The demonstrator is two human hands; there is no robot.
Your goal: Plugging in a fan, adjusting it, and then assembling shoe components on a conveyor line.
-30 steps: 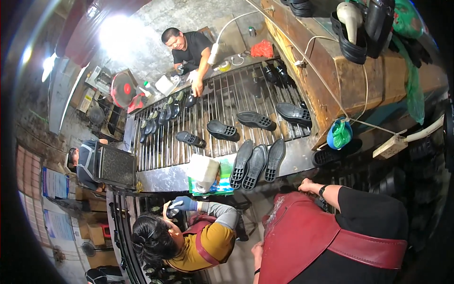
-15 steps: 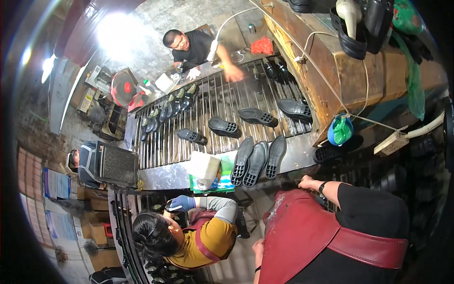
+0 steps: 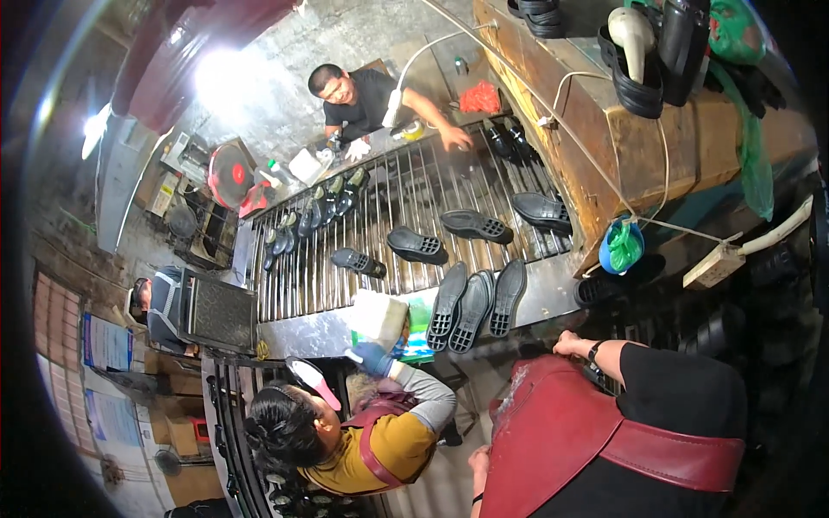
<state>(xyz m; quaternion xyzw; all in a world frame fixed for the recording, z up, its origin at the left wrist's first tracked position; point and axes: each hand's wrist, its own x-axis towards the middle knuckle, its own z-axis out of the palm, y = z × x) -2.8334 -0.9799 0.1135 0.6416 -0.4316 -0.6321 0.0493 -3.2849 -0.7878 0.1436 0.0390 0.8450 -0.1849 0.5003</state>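
My right hand (image 3: 568, 343), a dark band on its wrist, has its fingers curled in at the dark gap below the bench; whatever it may hold cannot be made out. Beside the edge of my red apron (image 3: 553, 414) is my left hand (image 3: 480, 459), with its fingers partly hidden. Nearest to my hands, several black shoe soles (image 3: 469, 311) overhang the front of the metal-edged bench (image 3: 553, 289).
A co-worker in a yellow top (image 3: 380, 457), blue glove on, faces a shoe with a pink sole (image 3: 319, 384). Another person (image 3: 367, 99) reaches across the bar rack (image 3: 414, 186), which bears several soles and shoes. A wooden shelf (image 3: 691, 138) stands at right.
The whole view has shifted slightly. The co-worker's gloved hand has moved right, and the shoe now shows its pink sole. The far person's hand has moved right. My hands stay nearly where they were.
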